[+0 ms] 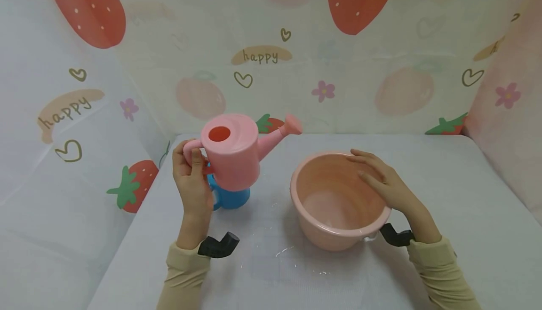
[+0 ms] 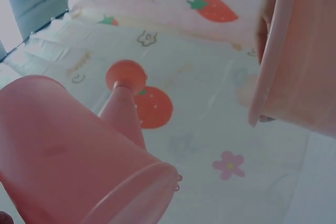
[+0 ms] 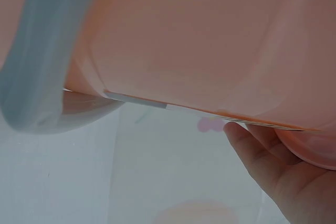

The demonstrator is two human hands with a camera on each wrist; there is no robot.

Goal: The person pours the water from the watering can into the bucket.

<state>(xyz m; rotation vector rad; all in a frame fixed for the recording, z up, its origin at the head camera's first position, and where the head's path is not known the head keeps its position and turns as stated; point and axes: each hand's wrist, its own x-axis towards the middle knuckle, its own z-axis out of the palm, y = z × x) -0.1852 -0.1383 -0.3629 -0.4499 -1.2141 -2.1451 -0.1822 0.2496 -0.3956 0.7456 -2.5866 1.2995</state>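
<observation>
In the head view my left hand (image 1: 192,178) grips the handle of a pink watering can (image 1: 235,166), held up over the table. Its spout points right, toward a pale pink bucket (image 1: 311,227). The left wrist view shows drops on the bottom edge of the watering can (image 2: 79,145). My right hand (image 1: 391,185) holds the bucket at its far right rim, with the thumb inside and the other fingers over the edge. From the right wrist view, the bucket wall (image 3: 184,45) fills the top and fingers (image 3: 268,166) show at lower right.
Behind and below the watering can stands a blue vessel with a handle (image 1: 233,199), partly hidden. Wet spots (image 1: 283,251) lie on the white tabletop (image 1: 262,282) before the bucket. A printed sheet with strawberries (image 1: 262,98) forms the back and side walls.
</observation>
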